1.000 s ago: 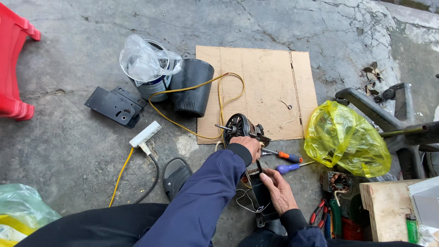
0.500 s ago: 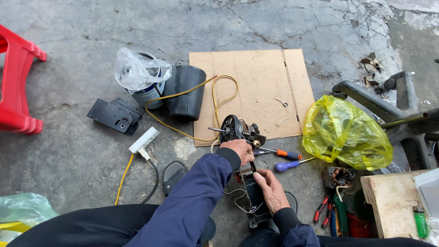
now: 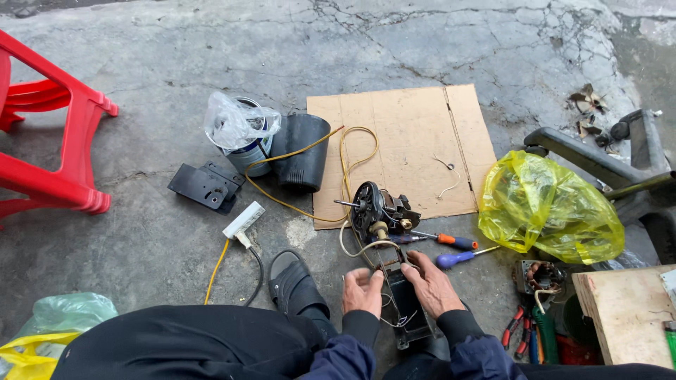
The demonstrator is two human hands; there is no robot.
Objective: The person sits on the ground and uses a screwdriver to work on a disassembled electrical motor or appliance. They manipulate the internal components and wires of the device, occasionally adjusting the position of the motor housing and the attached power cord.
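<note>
A small fan motor [image 3: 377,207] with a shaft and bare windings lies at the near edge of a cardboard sheet [image 3: 412,137]. Thin wires run from it down to a black housing [image 3: 407,313] on the concrete between my knees. My left hand [image 3: 362,292] grips the housing's left edge with curled fingers. My right hand [image 3: 431,283] clasps its upper right side, fingertips at the wires. An orange-handled screwdriver [image 3: 454,242] and a blue-handled screwdriver [image 3: 454,259] lie just right of the motor.
A yellow cable [image 3: 303,151] loops past a black cylinder [image 3: 301,160], a bag-covered tin [image 3: 239,130], a black plate [image 3: 205,186] and a white socket block [image 3: 243,220]. Red stool [image 3: 56,148] at left; yellow bag [image 3: 549,207], wooden block [image 3: 623,317], pliers [image 3: 517,331] at right.
My left hand has come off the motor and dropped to the black housing beside my right hand. The view has shifted, bringing the red stool further in.
</note>
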